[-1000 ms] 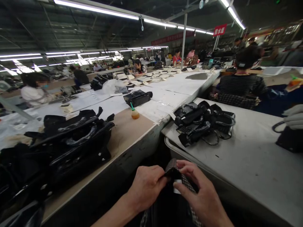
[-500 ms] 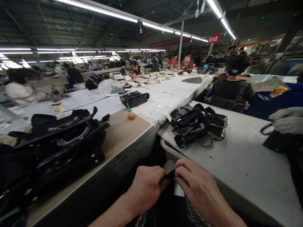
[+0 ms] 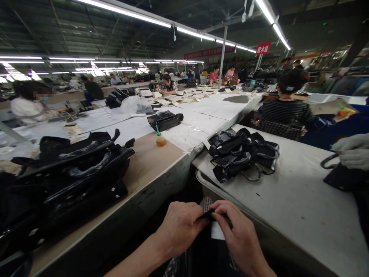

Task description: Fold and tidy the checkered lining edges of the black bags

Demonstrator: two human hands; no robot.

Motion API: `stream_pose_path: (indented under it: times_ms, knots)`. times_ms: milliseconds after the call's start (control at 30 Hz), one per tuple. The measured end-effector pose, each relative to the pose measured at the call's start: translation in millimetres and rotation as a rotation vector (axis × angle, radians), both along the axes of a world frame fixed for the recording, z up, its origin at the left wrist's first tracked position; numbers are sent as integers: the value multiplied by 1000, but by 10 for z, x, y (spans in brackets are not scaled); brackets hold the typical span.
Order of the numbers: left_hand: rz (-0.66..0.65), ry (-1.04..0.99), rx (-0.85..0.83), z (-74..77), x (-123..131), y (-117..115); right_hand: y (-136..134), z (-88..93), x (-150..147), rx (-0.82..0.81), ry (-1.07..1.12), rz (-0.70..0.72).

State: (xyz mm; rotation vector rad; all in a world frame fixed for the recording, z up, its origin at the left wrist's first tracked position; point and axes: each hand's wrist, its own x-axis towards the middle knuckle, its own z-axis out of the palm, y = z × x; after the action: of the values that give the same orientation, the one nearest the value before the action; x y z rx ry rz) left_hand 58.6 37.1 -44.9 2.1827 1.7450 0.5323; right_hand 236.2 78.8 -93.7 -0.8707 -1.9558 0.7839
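Low at six o'clock, below the tabletop (image 3: 302,200) edge, both hands work one checked fabric piece (image 3: 206,203). The left hand (image 3: 180,229) pinches its top fold from nine o'clock, and the right hand (image 3: 239,236) pinches it from three o'clock; each grip is clenched on the cloth, and a small white tag (image 3: 215,230) shows just under the right fingers. The piece looks soft, light and limp, likely to sag unless taken at the folded edge, where both pinches sit. At twelve o'clock a pile of black bags (image 3: 243,152) lies on the tabletop, and a larger black stack (image 3: 72,169) sits at ten o'clock; what they contain cannot be seen. A small glue bottle (image 3: 160,139) stands beyond.
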Motion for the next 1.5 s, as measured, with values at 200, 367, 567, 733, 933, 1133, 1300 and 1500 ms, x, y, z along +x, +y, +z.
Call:
stream_pose_path:
  times_ms: [200,367,567,733,933,1133,1300,1500]
  knots:
    - [-24,-17,-28,10,-35,1,23,-3,-3,-136,14,26]
    - [-38,-9,-8,53,-56,-26,60,-40,16,-232,87,92]
    - [60,-7,-53,144,-88,-139,8,-38,-13,-381,180,91]
    - [44,104,182,82,-41,-233,-26,-7,-30,-481,221,72]
    - [-75,168,333,36,23,-172,-22,-22,-14,-441,195,52]
    - [0,0,124,80,-2,-68,-12,73,44,-370,76,51]
    - [3,-69,97,57,-37,-44,-56,52,50,-210,-69,18]
    - [1,-95,82,29,-40,-59,-6,26,-12,92,-178,33]
